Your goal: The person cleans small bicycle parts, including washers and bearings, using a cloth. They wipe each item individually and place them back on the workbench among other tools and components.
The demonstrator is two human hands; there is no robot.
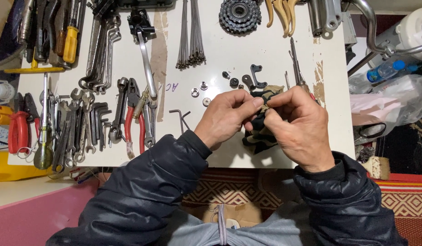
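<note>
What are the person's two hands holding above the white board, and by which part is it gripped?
Both the left hand and right hand pinch the top edge of a dark patterned cloth; whether a small part sits inside it cannot be told.

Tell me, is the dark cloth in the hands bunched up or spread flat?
Bunched up: the dark cloth is crumpled between the left hand and right hand.

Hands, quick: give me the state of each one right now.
Left hand: closed, fingertips pinching the dark striped cloth.
Right hand: closed on the same cloth; anything small inside the grip cannot be told.
</note>
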